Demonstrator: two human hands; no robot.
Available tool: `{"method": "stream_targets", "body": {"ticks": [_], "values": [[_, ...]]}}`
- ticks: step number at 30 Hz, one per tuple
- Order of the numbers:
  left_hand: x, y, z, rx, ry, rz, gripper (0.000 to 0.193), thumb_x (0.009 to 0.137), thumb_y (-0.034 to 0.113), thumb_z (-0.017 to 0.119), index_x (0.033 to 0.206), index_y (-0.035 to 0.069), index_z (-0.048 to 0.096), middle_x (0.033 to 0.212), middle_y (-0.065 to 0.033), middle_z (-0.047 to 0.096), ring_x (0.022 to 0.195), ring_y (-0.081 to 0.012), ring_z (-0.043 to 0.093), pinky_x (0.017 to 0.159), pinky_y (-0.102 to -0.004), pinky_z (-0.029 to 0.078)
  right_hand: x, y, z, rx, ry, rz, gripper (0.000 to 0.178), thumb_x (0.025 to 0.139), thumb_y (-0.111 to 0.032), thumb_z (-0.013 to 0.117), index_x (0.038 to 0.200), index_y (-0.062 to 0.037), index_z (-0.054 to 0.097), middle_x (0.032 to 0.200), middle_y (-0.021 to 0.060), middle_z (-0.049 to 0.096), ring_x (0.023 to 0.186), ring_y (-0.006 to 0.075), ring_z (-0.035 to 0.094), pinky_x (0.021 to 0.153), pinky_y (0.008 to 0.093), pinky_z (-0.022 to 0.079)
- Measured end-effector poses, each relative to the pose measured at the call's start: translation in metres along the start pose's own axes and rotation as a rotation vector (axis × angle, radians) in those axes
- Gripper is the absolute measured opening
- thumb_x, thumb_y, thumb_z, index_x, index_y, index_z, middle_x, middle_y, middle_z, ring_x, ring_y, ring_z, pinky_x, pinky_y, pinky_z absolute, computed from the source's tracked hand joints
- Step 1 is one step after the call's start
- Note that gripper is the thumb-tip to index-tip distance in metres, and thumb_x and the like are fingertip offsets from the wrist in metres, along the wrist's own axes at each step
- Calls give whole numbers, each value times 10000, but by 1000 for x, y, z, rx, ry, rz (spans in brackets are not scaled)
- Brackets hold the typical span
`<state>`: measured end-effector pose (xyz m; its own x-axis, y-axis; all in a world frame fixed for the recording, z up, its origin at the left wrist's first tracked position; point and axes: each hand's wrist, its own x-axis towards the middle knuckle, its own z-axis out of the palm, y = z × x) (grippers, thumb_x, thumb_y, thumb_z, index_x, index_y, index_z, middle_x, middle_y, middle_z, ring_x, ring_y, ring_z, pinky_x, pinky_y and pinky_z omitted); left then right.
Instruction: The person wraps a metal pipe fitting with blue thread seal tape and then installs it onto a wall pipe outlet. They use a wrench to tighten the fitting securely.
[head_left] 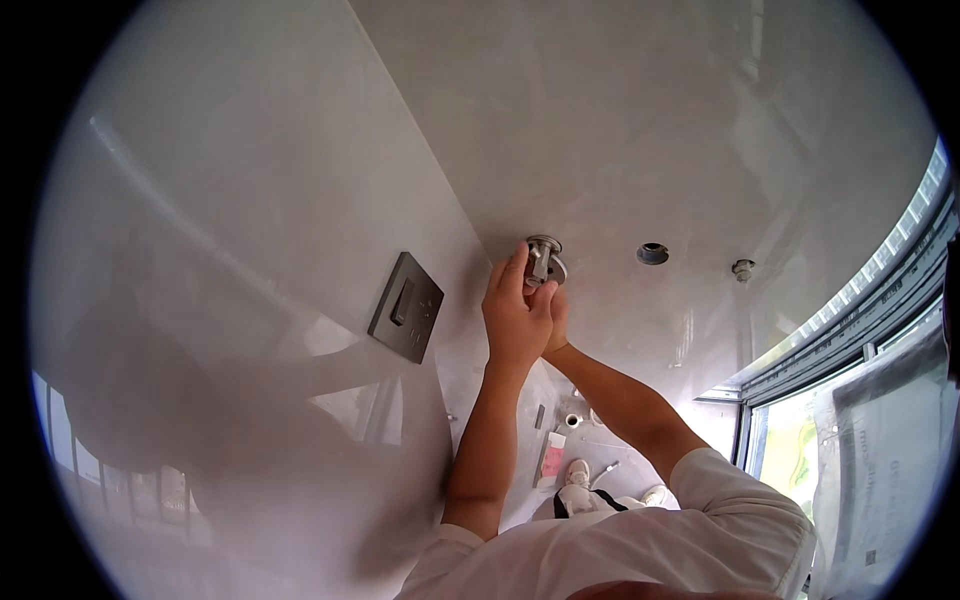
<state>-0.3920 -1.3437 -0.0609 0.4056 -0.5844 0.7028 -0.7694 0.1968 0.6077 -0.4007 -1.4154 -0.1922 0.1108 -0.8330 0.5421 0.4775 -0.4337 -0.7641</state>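
A shiny metal angle valve point(541, 262) with a round flange sits against the pale, glossy wall ahead of me, near the corner. My left hand point(516, 315) is closed on its left side, the fingers reaching up along the body. From the right, my right hand point(556, 312) grips the lower part of the same valve, thumb against it. The left hand covers part of the right one, so some of its fingers are hidden. Both forearms stretch up from below, side by side at the wrists.
On the left wall is a dark grey switch and socket plate point(406, 308). Right of the valve are a round wall hole point(653, 253) and a small metal pipe fitting point(743, 270). A dark-framed window point(850, 360) stands at right. A pink and white box point(551, 460) lies on the floor.
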Motion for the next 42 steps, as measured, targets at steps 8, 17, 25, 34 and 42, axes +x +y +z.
{"method": "stream_targets", "body": {"ticks": [8, 17, 25, 34, 42], "values": [[-12, -14, -24, -545, 106, -403, 403, 1059, 279, 666, 1363, 15, 669, 1116, -78, 715, 926, -143, 671, 817, -299, 531, 85, -190, -107, -1004, -799, -9, 317, 1068, -317, 625, 1189, -25, 626, 809, 163, 699, 796, 383, 686, 681, 474, 506], [14, -17, 12, -739, 247, -366, 325, 1100, 242, 595, 1294, 9, 712, 1113, -48, 700, 891, -133, 642, 830, -308, 536, 204, -289, 51, -1785, -1593, -449, 312, 810, -370, 867, 972, -107, 822, 893, 101, 772, 903, 331, 743, 766, 470, 571], [15, -32, 16, -817, 220, -502, 247, 1084, 131, 565, 1098, -61, 721, 902, -53, 685, 767, -120, 626, 703, -311, 537, 195, -238, 115, -2080, -1829, -690, 457, 717, -467, 934, 1064, -184, 842, 1038, 22, 804, 1030, 276, 757, 877, 435, 605], [7, -27, 20, -1103, 162, -682, 344, 1097, 323, 594, 1091, -16, 650, 905, -68, 683, 753, -171, 661, 683, -326, 547, 190, -246, 113, -2077, -1860, -696, 372, 717, -416, 924, 1003, -193, 841, 986, 2, 797, 967, 257, 764, 803, 413, 622], [16, -6, 19, -1660, 77, -929, 489, 1064, 512, 603, 1076, 27, 552, 889, -136, 656, 689, -226, 627, 587, -287, 484, 188, -250, 81, -1785, -1674, -942, 112, 703, -194, 842, 783, -176, 766, 793, -7, 743, 828, 252, 749, 603, 397, 595]]}}
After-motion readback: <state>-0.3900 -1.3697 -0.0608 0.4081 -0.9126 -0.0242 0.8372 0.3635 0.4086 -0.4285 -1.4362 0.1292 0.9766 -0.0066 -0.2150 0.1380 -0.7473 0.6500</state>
